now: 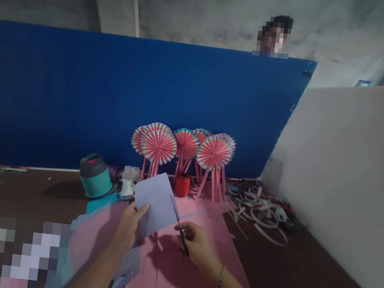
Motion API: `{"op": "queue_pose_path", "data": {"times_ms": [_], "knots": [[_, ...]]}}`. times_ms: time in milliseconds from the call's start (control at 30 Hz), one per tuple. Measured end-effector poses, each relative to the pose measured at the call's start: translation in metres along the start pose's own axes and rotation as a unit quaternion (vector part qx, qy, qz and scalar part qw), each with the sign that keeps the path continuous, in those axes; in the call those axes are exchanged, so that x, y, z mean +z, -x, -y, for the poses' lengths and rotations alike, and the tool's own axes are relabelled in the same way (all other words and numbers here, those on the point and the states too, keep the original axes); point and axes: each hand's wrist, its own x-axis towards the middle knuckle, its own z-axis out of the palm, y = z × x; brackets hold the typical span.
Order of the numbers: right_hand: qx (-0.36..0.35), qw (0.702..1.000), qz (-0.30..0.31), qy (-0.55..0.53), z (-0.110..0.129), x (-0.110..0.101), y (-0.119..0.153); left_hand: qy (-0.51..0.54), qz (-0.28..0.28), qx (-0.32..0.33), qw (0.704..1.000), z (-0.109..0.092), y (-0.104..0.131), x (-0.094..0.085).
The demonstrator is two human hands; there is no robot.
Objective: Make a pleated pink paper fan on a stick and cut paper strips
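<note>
My left hand (130, 225) is closed on a pale lavender sheet of paper (155, 202), thumb on top near its lower left edge. The sheet is tilted up above the pink paper. In my right hand (196, 244) is a pair of dark-handled scissors (183, 239), its blades along the sheet's right edge. Whether the blades are apart cannot be made out. Beyond the sheet stand several round pleated paper fans (159, 147), pink with pale or blue rims, on pink paper legs. A red spool-like object (182, 185) sits between them.
Pink paper sheets (193, 283) cover the floor in front of me. A teal and dark grey container (96, 177) stands at left. Curled paper strips (267, 212) lie at right. A blue board (114, 93) and a pale partition (354, 181) bound the space. Behind the board is a person (275, 35).
</note>
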Motion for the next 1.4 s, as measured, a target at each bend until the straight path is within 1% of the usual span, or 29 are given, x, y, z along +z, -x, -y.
{"op": "queue_pose_path", "data": {"times_ms": [233,367,533,733,933,1067,1200,1400], "knots": [[0.006,1.000,0.001,-0.012,-0.001,0.000,-0.002,-0.020,0.001,0.005,1.000,0.005,-0.001,-0.001],[0.000,1.000,0.003,-0.010,0.000,-0.002,-0.002,-0.032,0.019,-0.010,0.999,0.007,0.002,0.001],[-0.002,1.000,-0.001,-0.004,0.001,-0.003,-0.001,-0.021,0.043,-0.017,0.999,0.011,0.003,0.001],[-0.005,1.000,0.001,-0.005,0.002,-0.001,-0.002,-0.024,0.029,-0.022,0.999,0.012,0.000,-0.002],[-0.003,1.000,-0.004,0.002,0.002,-0.001,-0.002,-0.015,0.045,-0.021,0.999,0.011,0.003,-0.001],[-0.007,1.000,-0.011,-0.014,-0.002,-0.001,-0.004,-0.016,0.053,-0.027,0.998,0.011,0.003,0.000],[-0.002,0.999,-0.012,-0.033,-0.006,-0.002,-0.008,-0.038,0.057,-0.048,0.996,0.010,0.005,0.001],[-0.034,0.997,-0.027,-0.069,-0.007,-0.004,-0.012,-0.047,0.078,-0.070,0.993,0.009,0.012,0.005]]}}
